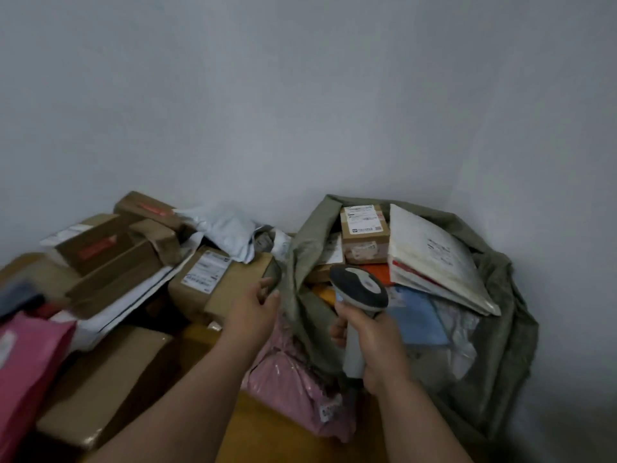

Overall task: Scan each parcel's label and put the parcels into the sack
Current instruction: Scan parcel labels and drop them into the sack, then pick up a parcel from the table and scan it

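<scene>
Head view: the right hand (374, 342) is wrapped around the pale handle of a handheld scanner (360, 289), whose dark-rimmed head rises above the fist and sits over the mouth of the olive-green sack (500, 329). The sack stands open at the right, against the grey wall (300, 95), and holds several parcels: a small brown box with a white label (365, 233) at the back, a large white padded mailer (434, 259) leaning just right of it, and blue and clear plastic bags (424, 319) lower down, beside the scanner hand.

The left hand (253, 312) reaches forward with its fingers loosely spread and holds nothing; its fingertips lie at the sack's left edge, though blur hides whether they touch the cloth. Just beyond and left of this hand sits a brown taped parcel with a white label (213, 279). Farther left lies a heap of cardboard boxes (110, 252), with a crumpled white poly bag (230, 232) on top. A pink mailer (297, 379) lies between the two forearms, touching the sack, and another pink bag (26, 355) lies at the far left.
</scene>
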